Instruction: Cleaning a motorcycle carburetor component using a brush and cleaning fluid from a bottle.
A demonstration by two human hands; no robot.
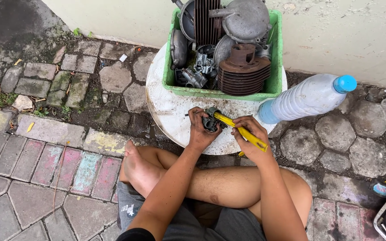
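A person is sitting cross-legged on the paved ground, working over a round white table [166, 111]. The left hand [200, 130] is wrapping its fingers tight around a small grey metal engine part [211, 121], holding it just above the near edge of the table. The right hand [252, 134] is squeezing a yellow-handled tool [240, 130], and the tool's tip is poking into the part. The part is looking mostly in one piece, so the work on it seems to be only beginning or halfway; I cannot tell which. Farther away, a green crate [275, 67] is sitting on the table, full of dirty engine pieces nobody is touching. A clear plastic bottle with a blue cap [309, 97] is lying tilted at the right.
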